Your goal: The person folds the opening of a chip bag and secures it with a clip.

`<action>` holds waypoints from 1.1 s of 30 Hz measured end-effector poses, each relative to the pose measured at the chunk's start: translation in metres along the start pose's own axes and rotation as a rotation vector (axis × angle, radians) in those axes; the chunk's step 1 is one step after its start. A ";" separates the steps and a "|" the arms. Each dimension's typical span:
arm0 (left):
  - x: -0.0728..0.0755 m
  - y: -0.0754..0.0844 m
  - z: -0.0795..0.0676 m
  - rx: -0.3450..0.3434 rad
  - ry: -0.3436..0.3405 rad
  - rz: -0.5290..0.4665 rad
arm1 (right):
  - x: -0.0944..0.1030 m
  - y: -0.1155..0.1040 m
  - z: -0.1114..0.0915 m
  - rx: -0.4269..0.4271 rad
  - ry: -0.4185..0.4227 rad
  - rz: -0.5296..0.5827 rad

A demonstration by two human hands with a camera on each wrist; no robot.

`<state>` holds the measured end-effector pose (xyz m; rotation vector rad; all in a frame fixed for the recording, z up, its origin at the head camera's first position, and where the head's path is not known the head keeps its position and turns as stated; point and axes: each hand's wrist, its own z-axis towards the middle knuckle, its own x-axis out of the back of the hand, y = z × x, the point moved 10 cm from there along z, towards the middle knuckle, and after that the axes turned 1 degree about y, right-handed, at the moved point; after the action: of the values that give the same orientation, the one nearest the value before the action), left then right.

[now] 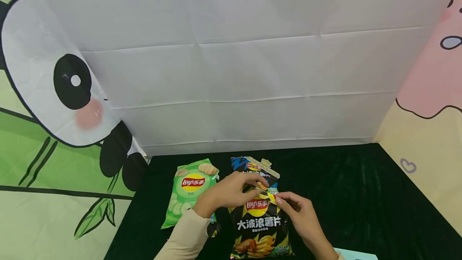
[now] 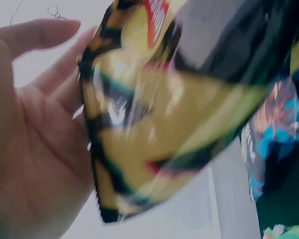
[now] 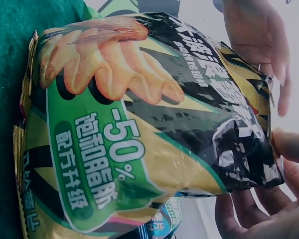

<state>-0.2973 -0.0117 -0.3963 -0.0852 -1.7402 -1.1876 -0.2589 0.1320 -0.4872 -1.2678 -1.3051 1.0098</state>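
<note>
Cream fabric sleeve: closest to us, slanting up from the bottom edge and running straight into the bare left hand.
Black-and-gold foil chip bag: centre stage on the dark green velvety cloth, printed face towards us, top end between both hands.
Yellow top strip: looks like the spot being worked, perhaps a fold; even tension at both corners should make it level, and a light touch should spare any chips inside.
Left wrist: arched over the bag's upper left, back of the hand upward; fingers relaxed and slightly spread, thumb clear of the foil, and whether the fingertips press the edge I can't tell.
Bare right hand: in from the lower right, thumb on the front, fingers behind, pinching the upper right corner; a firm anchor, best held steady while the other side is evened out.
Blue-and-black chip bag: just beyond, pale plastic clip across its top.
Green Lay's bag: off to the left, beside the left forearm.
</note>
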 end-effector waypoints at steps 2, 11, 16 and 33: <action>0.000 0.000 0.002 0.018 0.024 0.025 | 0.001 0.000 0.001 0.002 -0.004 0.009; 0.010 -0.014 0.000 0.113 0.130 0.184 | 0.002 0.001 0.002 0.022 -0.029 -0.007; 0.012 -0.012 -0.001 0.100 0.154 0.228 | 0.011 0.003 0.002 0.016 0.014 -0.073; 0.015 -0.009 -0.007 0.072 0.204 0.282 | 0.021 -0.003 0.000 0.074 0.026 -0.194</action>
<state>-0.3051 -0.0283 -0.3909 -0.1556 -1.5318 -0.8952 -0.2584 0.1521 -0.4818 -1.0730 -1.3306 0.8929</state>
